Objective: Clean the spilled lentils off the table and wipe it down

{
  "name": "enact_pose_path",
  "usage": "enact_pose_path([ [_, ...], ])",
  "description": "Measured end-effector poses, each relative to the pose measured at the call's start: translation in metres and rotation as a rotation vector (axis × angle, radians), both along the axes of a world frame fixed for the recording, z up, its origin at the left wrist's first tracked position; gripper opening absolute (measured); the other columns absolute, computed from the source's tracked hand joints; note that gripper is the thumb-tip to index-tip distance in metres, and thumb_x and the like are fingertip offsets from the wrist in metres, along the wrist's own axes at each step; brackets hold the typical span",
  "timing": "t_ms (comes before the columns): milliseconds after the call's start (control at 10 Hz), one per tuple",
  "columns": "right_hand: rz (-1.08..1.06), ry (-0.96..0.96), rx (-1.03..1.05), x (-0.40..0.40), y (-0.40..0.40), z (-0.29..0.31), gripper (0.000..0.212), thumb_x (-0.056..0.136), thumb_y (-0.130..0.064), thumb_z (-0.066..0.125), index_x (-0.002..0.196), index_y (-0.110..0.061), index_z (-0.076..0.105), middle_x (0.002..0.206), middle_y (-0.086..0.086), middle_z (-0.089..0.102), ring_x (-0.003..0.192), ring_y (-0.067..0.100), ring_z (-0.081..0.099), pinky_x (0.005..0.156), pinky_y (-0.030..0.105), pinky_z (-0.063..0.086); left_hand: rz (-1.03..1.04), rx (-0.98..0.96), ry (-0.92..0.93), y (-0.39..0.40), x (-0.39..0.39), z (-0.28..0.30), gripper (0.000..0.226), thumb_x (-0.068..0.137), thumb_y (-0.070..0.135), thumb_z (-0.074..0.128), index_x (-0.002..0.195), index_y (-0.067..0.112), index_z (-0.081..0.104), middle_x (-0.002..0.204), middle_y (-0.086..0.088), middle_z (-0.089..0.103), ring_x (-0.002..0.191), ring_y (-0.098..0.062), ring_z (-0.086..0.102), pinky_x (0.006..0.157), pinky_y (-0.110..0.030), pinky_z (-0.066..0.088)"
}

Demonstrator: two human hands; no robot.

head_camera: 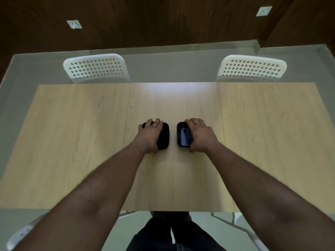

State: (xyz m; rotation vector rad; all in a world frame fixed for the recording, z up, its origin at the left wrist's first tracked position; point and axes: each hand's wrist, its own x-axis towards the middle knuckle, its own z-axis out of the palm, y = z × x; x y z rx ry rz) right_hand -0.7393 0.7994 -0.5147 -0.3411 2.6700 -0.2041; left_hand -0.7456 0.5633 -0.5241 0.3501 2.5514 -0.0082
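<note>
Hands are curled over two small black tubs, left hand (150, 135) on the left tub (164, 136), right hand (200, 135) on the right tub (183, 137); both are judged light, rigid and slippery on the counter (81, 142), best gripped by the rims.

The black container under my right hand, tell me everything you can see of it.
The black container is a small rounded-rectangle tub, dark and glossy like plastic, with a thin raised rim. It sits upright and open on the light wooden table, near the middle, its long side running away from the person. Nothing can be made out inside; the bottom reflects light. The right hand lies over its right side with fingers curled on the far rim. A second black tub stands just left, apart from it.
</note>
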Motion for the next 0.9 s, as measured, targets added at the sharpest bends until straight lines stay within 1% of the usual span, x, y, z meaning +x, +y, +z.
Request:
enact_pose_path([
  [300,-0.005,0.0,-0.02,0.003,0.001,-0.002,0.124,0.059,-0.032,0.094,0.16,-0.021,0.024,0.156,0.002,0.036,0.143,0.027,0.034,0.099,0.049,0.052,-0.002,0.0,-0.007,0.001,0.002,0.001,0.145,0.062,0.034,0.1,0.167,0.016,0.002,0.177,-0.002,0.001,0.162,-0.032,0.003,0.125,-0.061,0.022],
  [500,-0.01,0.012,-0.038,0.001,0.004,-0.008,0.123,0.06,-0.031,0.094,0.16,-0.02,0.023,0.158,0.001,0.035,0.146,0.026,0.032,0.1,0.05,0.051,0.022,-0.004,-0.001,0.002,0.003,-0.002,0.148,0.061,0.038,0.101,0.168,0.017,0.0,0.177,-0.001,-0.001,0.162,-0.032,0.002,0.125,-0.061,0.021],
  [600,-0.013,0.014,-0.043,0.001,0.004,-0.008,0.125,0.061,-0.03,0.094,0.162,-0.019,0.021,0.162,0.001,0.031,0.15,0.026,0.028,0.104,0.051,0.05,0.03,0.0,0.008,0.003,0.003,-0.001,0.149,0.061,0.038,0.101,0.168,0.017,-0.002,0.177,-0.001,-0.003,0.162,-0.031,0.0,0.126,-0.061,0.02],
  [700,-0.009,-0.017,-0.029,0.005,0.005,-0.006,0.13,0.065,-0.03,0.093,0.166,-0.018,0.012,0.172,0.004,0.017,0.16,0.028,0.013,0.116,0.054,0.041,0.047,0.029,0.013,0.001,0.006,-0.001,0.149,0.06,0.038,0.101,0.168,0.016,0.0,0.177,-0.002,-0.005,0.162,-0.031,-0.001,0.126,-0.062,0.019],
  [800,-0.024,0.0,-0.052,0.017,0.004,0.002,0.134,0.066,-0.032,0.093,0.167,-0.019,0.006,0.176,0.005,0.005,0.162,0.027,0.006,0.122,0.053,0.032,0.084,0.082,0.036,0.0,0.019,0.007,0.147,0.062,0.042,0.099,0.168,0.015,0.0,0.177,-0.004,-0.005,0.163,-0.03,-0.001,0.127,-0.061,0.018],
  [900,-0.04,0.042,-0.086,0.028,0.005,0.01,0.13,0.069,-0.037,0.091,0.167,-0.02,0.007,0.176,0.005,0.005,0.162,0.027,0.006,0.123,0.052,0.03,0.077,0.128,0.072,0.0,0.027,0.015,0.135,0.073,0.047,0.092,0.168,0.014,0.003,0.177,-0.006,0.001,0.162,-0.029,0.004,0.128,-0.056,0.018],
])
